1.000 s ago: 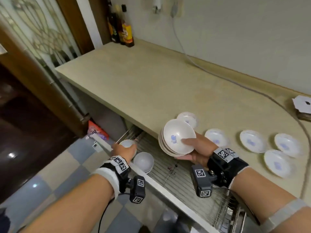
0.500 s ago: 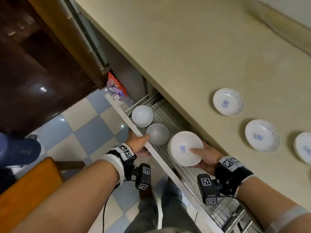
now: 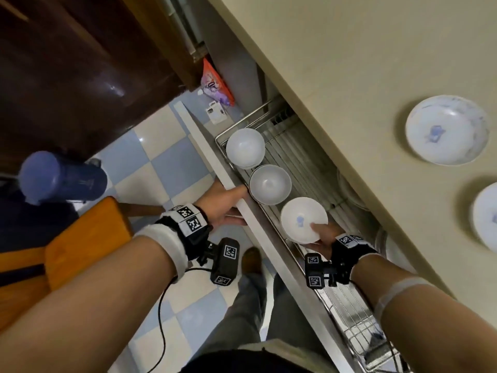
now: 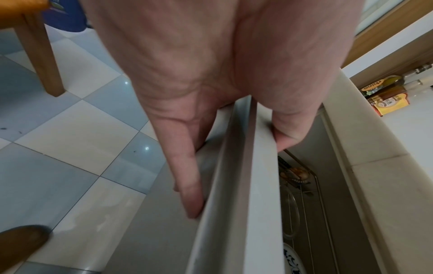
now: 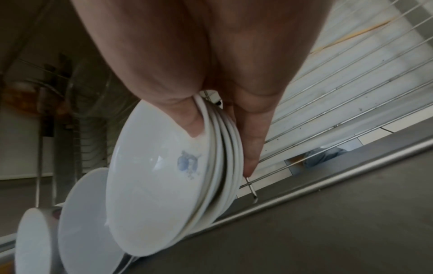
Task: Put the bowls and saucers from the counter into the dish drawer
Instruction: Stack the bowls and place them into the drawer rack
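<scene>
My right hand (image 3: 318,235) grips a stack of white bowls (image 3: 304,220) with a blue motif, thumb inside the rim and fingers behind. The stack (image 5: 164,176) is tilted and low in the open wire dish drawer (image 3: 295,157), beside a white bowl (image 3: 270,184). Another white bowl (image 3: 244,148) sits farther along the rack. My left hand (image 3: 236,203) holds the white drawer front (image 3: 209,157), thumb over its top edge and fingers on the outer face (image 4: 194,204). Two saucers (image 3: 446,133) (image 3: 486,219) lie on the counter (image 3: 349,76).
An orange wooden stool (image 3: 80,238) and a blue container (image 3: 59,179) stand on the checkered floor at left. A snack bag (image 3: 215,84) lies by the cabinet. More plates (image 3: 349,195) stand in the rack under the counter edge. My legs and shoe (image 3: 251,262) are just below the drawer front.
My right hand has brought the bowl stack down from counter height into the drawer, next to the second bowl. My left hand left the bowls and took hold of the drawer front.
</scene>
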`<action>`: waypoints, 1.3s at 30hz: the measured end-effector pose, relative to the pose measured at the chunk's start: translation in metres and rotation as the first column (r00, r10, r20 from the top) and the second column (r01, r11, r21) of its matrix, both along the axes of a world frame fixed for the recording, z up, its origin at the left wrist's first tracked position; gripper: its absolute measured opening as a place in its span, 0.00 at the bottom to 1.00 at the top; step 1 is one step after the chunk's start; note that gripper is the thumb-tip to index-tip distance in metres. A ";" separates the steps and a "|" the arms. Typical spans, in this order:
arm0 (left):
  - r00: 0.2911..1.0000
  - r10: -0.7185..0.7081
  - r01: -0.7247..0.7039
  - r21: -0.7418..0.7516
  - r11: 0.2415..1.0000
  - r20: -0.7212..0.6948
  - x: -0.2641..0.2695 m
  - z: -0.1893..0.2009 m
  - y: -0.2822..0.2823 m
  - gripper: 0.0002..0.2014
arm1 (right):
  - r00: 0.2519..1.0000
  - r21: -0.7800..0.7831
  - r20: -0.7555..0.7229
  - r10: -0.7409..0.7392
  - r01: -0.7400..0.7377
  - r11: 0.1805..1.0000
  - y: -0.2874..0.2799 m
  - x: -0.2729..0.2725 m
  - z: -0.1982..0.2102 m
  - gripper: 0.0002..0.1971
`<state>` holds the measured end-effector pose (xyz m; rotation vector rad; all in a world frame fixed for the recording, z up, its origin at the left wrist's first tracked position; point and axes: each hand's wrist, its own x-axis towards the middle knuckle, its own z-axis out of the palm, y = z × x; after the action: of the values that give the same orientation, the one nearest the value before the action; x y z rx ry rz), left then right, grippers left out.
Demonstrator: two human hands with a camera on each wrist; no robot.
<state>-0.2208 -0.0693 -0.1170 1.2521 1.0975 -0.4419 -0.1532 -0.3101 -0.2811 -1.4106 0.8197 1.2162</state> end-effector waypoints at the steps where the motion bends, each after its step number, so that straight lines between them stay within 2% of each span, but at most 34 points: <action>1: 1.000 0.002 -0.002 0.004 1.000 0.001 0.000 -0.002 0.000 0.11 | 1.000 0.012 0.014 -0.009 0.009 1.000 0.001 -0.001 -0.010 0.29; 4: 1.000 0.008 -0.008 0.024 1.000 -0.004 -0.001 -0.007 0.001 0.14 | 1.000 0.022 0.008 -0.029 0.028 0.999 0.006 -0.003 -0.020 0.33; 9: 1.000 0.026 -0.026 0.027 0.999 0.007 -0.002 -0.012 0.003 0.17 | 0.998 0.057 0.045 0.054 -0.057 0.997 0.012 -0.003 -0.013 0.28; 14: 0.999 0.050 -0.049 0.038 0.998 -0.010 -0.002 -0.011 0.001 0.09 | 0.994 0.055 0.020 0.111 -0.112 0.992 0.015 -0.002 -0.012 0.25; 16: 0.998 0.053 -0.052 0.038 0.998 -0.021 -0.002 -0.009 0.000 0.09 | 0.991 0.034 0.019 0.132 -0.132 0.991 0.014 -0.002 -0.010 0.25; 20: 0.997 0.078 -0.078 0.026 0.997 -0.024 -0.001 -0.005 -0.002 0.19 | 0.989 0.021 0.009 0.147 -0.147 0.989 0.013 -0.002 0.004 0.23; 24: 0.993 0.112 -0.112 0.009 0.994 -0.022 -0.005 -0.004 -0.005 0.24 | 0.969 -0.054 0.078 0.233 -0.229 0.972 0.009 0.002 0.012 0.27; 28: 0.992 0.125 -0.126 -0.039 0.991 -0.027 -0.011 0.000 -0.003 0.27 | 0.918 -0.176 0.159 0.362 -0.335 0.926 0.000 0.005 0.060 0.31; 31: 0.994 -0.060 0.059 -0.011 0.998 -0.093 -0.011 0.015 0.006 0.28 | 0.904 -0.186 0.227 0.362 -0.324 0.927 -0.014 0.005 0.096 0.26; 34: 0.915 -0.331 0.353 0.059 0.934 -0.229 -0.001 0.034 0.011 0.28 | 0.937 -0.164 0.248 0.247 -0.211 0.964 -0.020 -0.005 0.130 0.20; 36: 0.824 -0.493 0.528 0.065 0.847 -0.279 0.009 0.047 0.009 0.21 | 0.963 -0.117 0.230 0.138 -0.113 0.987 -0.023 -0.017 0.155 0.17; 37: 0.755 -0.587 0.624 0.047 0.780 -0.291 0.015 0.053 0.006 0.17 | 0.967 -0.091 0.242 0.083 -0.062 0.994 -0.026 -0.025 0.170 0.15; 39: 0.646 -0.706 0.751 0.077 0.656 -0.289 0.026 0.066 -0.006 0.18 | 0.952 -0.036 0.305 -0.016 0.028 0.999 -0.033 -0.040 0.198 0.16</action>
<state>-0.1945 -0.0756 -0.0509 1.8519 0.7809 -1.1573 -0.1934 -0.3430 -0.0829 -1.5700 0.6450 0.9379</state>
